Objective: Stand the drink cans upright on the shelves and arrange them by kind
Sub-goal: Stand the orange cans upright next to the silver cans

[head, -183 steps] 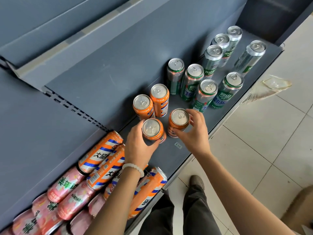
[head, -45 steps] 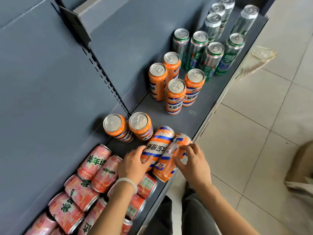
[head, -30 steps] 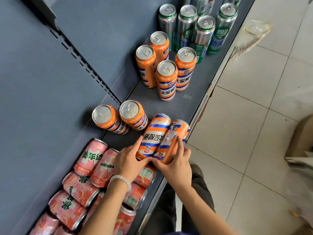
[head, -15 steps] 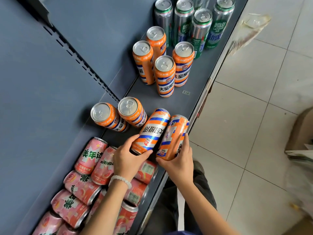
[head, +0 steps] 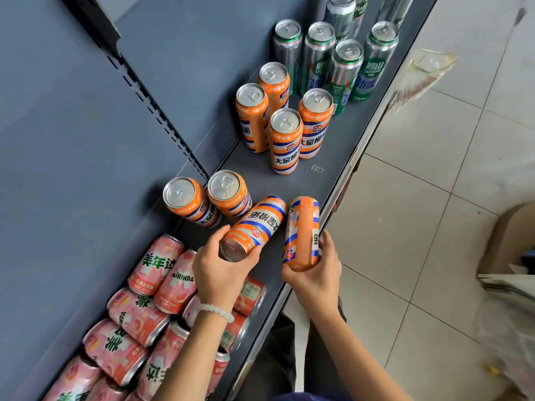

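My left hand (head: 220,270) grips the near end of a tilted orange can (head: 256,225), its far end over the grey shelf (head: 327,180). My right hand (head: 315,273) grips a second orange can (head: 302,230) by its near end, tilted beside the first near the shelf's front edge. Two orange cans (head: 186,201) (head: 228,192) stand upright just behind them. Several more upright orange cans (head: 285,140) stand farther along, then upright green cans (head: 347,70). Pink cans (head: 156,264) lie on their sides in a heap at the near left.
The shelf's grey back panel (head: 86,140) rises to the left with a slotted upright (head: 156,117). Tiled floor (head: 419,227) lies to the right, with a clear plastic wrapper (head: 422,70) by the shelf edge and a cardboard box (head: 509,241) at far right.
Both hands have lifted the near ends of the two lying orange cans, tipping them up off the shelf. The right can has turned more parallel to the shelf edge.
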